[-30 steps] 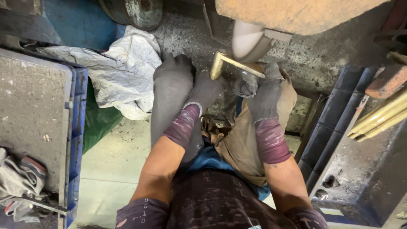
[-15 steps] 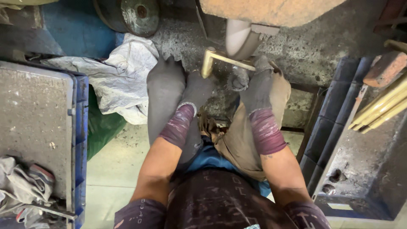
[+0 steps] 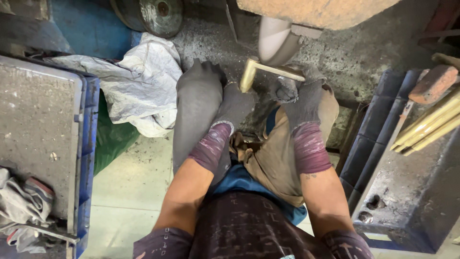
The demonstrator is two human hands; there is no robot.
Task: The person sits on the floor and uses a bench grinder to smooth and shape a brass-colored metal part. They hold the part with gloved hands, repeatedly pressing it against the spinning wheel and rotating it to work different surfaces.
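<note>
Both my hands wear dusty grey gloves and hold an L-shaped brass piece [image 3: 261, 72] up against a pale buffing wheel [image 3: 274, 41]. My left hand [image 3: 235, 106] grips the thick short end of the brass piece at the left. My right hand [image 3: 296, 98] grips its thin long arm at the right. The wheel sits just above the piece, under a tan machine housing [image 3: 316, 9]. My knees, one in grey cloth and one in tan, lie below the hands.
A dusty grey lid on a blue crate [image 3: 88, 144] stands at the left, rags [image 3: 21, 204] on its near end. A white cloth [image 3: 139, 86] lies beside it. At the right, brass rods [image 3: 429, 127] rest on a grey box [image 3: 412, 192]. A round metal disc [image 3: 153, 12] leans at the top.
The brass piece and both hands have shifted slightly down and left under the wheel; my grip on it is unchanged.
</note>
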